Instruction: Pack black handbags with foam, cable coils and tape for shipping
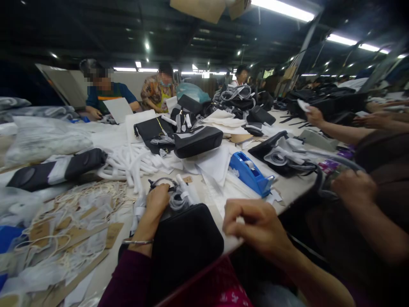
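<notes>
A black bag (pixel 188 234) lies at the table's front edge, right in front of me. My left hand (pixel 158 199) is curled at its far side, closed round a dark strap (pixel 168 181). Beside those fingers are a grey plastic-wrapped coil (pixel 179 201) and a white wrapped roll (pixel 184 187). My right hand (pixel 252 221) is raised over the table edge, right of the bag and apart from it. Its fingers are closed in a pinch; a small white bit shows between them, too little to name. A blue tape dispenser (pixel 251 172) stands just beyond it.
Cords, tags and plastic scraps (pixel 83 221) cover the left side, with white foam tubes (pixel 128 164) behind. Several black bags (pixel 198 140) and paper sheets (pixel 226 121) fill the middle. Close on my right, a co-worker's hand (pixel 354 187) is near another bag (pixel 281 153).
</notes>
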Demonstrator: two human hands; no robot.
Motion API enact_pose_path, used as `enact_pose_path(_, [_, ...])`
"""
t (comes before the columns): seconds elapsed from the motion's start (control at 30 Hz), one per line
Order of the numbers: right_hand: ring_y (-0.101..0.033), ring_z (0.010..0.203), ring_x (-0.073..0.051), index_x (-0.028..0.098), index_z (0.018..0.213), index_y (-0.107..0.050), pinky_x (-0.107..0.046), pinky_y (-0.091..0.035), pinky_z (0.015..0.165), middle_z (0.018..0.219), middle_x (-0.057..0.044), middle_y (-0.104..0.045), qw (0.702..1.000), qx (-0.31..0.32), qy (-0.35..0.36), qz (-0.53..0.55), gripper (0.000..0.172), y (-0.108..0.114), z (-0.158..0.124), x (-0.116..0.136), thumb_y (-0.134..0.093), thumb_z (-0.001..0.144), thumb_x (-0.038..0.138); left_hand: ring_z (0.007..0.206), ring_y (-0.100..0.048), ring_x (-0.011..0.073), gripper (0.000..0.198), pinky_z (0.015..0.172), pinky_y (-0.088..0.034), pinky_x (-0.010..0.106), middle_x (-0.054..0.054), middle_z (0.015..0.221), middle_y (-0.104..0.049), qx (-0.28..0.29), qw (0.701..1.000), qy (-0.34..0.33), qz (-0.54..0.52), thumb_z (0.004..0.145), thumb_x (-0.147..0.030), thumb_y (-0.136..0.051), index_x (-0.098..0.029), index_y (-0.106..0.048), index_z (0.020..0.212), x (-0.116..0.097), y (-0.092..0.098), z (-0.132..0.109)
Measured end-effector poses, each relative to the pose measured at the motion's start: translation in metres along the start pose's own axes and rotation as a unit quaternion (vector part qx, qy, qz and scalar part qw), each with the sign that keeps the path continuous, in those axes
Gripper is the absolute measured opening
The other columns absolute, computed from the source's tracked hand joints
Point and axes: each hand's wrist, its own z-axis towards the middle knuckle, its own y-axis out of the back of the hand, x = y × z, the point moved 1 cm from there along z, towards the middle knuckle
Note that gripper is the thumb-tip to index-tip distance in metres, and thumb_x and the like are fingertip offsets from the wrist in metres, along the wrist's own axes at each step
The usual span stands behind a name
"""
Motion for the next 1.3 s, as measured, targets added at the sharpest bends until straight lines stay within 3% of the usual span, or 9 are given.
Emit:
enact_pose_path(0.07, [-0.054, 0.064, -0.016, 0.021, 0.067, -0.069, -0.030, -0.044, 0.065, 0.066, -0.002, -0.062, 0.987, -0.015, 0.030, -0.154, 0.020, 0.011, 0.025, -0.044, -0.065, 0.084, 0.032, 0.099, -0.065, 0.0238, 0.035, 0.079, -0.047, 0.029, 0.013, 0.110, -0.068, 0.002, 1.000, -0.002, -0.006, 0.088, -0.011, -0.034, -0.017, -0.063, 0.108, 0.001, 0.000, 0.001])
enact_pose_path(0.13, [-0.055, 0.082, -0.019, 0.020, 0.077, -0.071, -0.033, -0.043, 0.076, 0.080, -0.004, -0.065, 0.961, 0.055, 0.056, -0.264, 0.006, 0.024, 0.038, -0.088, -0.067, 0.081, 0.020, 0.099, -0.065, 0.0254, 0.037, 0.077, -0.048, 0.030, 0.013, 0.111, -0.068, 0.008, 1.000, 0.000, -0.009, 0.087, -0.011, -0.033, -0.018, -0.063, 0.108, 0.001, 0.000, 0.002])
enact_pose_path(0.27, [-0.053, 0.098, -0.022, 0.020, 0.098, -0.068, -0.038, -0.038, 0.087, 0.102, -0.005, -0.064, 0.933, 0.160, 0.051, -0.318, 0.035, 0.032, 0.042, -0.144, -0.081, 0.066, 0.017, 0.097, -0.066, 0.0278, 0.039, 0.075, -0.050, 0.033, 0.014, 0.107, -0.070, 0.013, 1.000, 0.001, -0.001, 0.086, -0.011, -0.031, -0.018, -0.064, 0.106, 0.002, -0.001, 0.004])
enact_pose_path(0.33, [-0.054, 0.094, -0.020, 0.019, 0.087, -0.068, -0.037, -0.036, 0.088, 0.096, -0.002, -0.062, 0.935, 0.158, 0.027, -0.318, 0.024, 0.027, 0.046, -0.154, -0.079, 0.066, 0.014, 0.097, -0.066, 0.0280, 0.038, 0.074, -0.050, 0.033, 0.013, 0.106, -0.070, 0.008, 1.000, 0.000, 0.002, 0.086, -0.012, -0.032, -0.018, -0.064, 0.105, 0.002, -0.001, 0.004])
enact_pose_path(0.63, [-0.052, 0.080, -0.015, 0.016, 0.066, -0.060, -0.028, -0.037, 0.077, 0.076, 0.000, -0.056, 0.942, 0.135, 0.026, -0.307, 0.014, 0.013, 0.056, -0.165, -0.064, 0.072, 0.004, 0.098, -0.066, 0.0284, 0.037, 0.076, -0.049, 0.034, 0.014, 0.110, -0.068, 0.002, 1.000, 0.002, -0.012, 0.086, -0.011, -0.033, -0.018, -0.064, 0.105, 0.002, 0.000, 0.002])
enact_pose_path(0.9, [-0.056, 0.063, -0.009, 0.021, 0.102, -0.060, -0.023, -0.044, 0.066, 0.085, 0.002, -0.057, 0.974, 0.049, 0.009, -0.222, 0.025, 0.022, 0.057, -0.143, -0.043, 0.086, 0.011, 0.097, -0.066, 0.0293, 0.038, 0.078, -0.049, 0.036, 0.015, 0.109, -0.069, 0.002, 1.000, 0.007, -0.020, 0.086, -0.010, -0.032, -0.017, -0.064, 0.107, 0.002, 0.000, 0.002])
enact_pose_path(1.0, [-0.062, 0.073, -0.012, 0.020, 0.110, -0.061, -0.026, -0.047, 0.075, 0.093, -0.002, -0.063, 0.985, 0.036, 0.019, -0.170, 0.028, 0.020, 0.060, -0.136, -0.044, 0.088, 0.015, 0.097, -0.067, 0.0295, 0.038, 0.078, -0.050, 0.036, 0.015, 0.108, -0.069, -0.003, 1.000, 0.006, -0.022, 0.086, -0.010, -0.032, -0.017, -0.064, 0.105, 0.003, -0.002, 0.002])
enact_pose_path(1.13, [-0.064, 0.097, -0.020, 0.018, 0.086, -0.064, -0.035, -0.049, 0.090, 0.103, -0.006, -0.070, 0.999, 0.035, -0.026, -0.019, 0.010, 0.013, 0.062, -0.129, -0.057, 0.085, 0.025, 0.097, -0.067, 0.0289, 0.038, 0.078, -0.050, 0.036, 0.015, 0.108, -0.069, -0.009, 1.000, 0.003, -0.028, 0.086, -0.009, -0.031, -0.017, -0.065, 0.103, 0.004, -0.001, 0.001])
enact_pose_path(1.3, [-0.065, 0.102, -0.021, 0.017, 0.105, -0.068, -0.040, -0.048, 0.097, 0.108, -0.008, -0.070, 0.990, 0.095, -0.059, 0.086, 0.025, 0.005, 0.060, -0.134, -0.060, 0.084, 0.029, 0.098, -0.066, 0.0254, 0.039, 0.080, -0.048, 0.032, 0.014, 0.109, -0.069, -0.004, 0.999, 0.013, -0.034, 0.085, -0.006, -0.033, -0.016, -0.064, 0.107, 0.003, 0.001, 0.000])
